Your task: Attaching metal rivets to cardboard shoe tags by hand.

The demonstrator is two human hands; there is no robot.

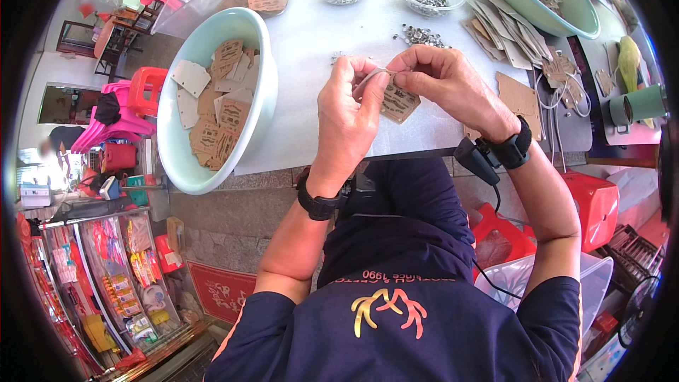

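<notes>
My dark cloth shirt (396,350) fills the bottom centre. At upper centre, my left hand (350,110) and right hand (447,83) pinch a thin, flat brown card (400,104) above the smooth white counter (300,49). Shiny metal bits (423,37) lie just above; left of centre, a rounded pale-green basin (266,102) holds squarish cards (230,114).

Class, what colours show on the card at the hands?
The card is brown with dark printing, best seen in the head view.
</notes>
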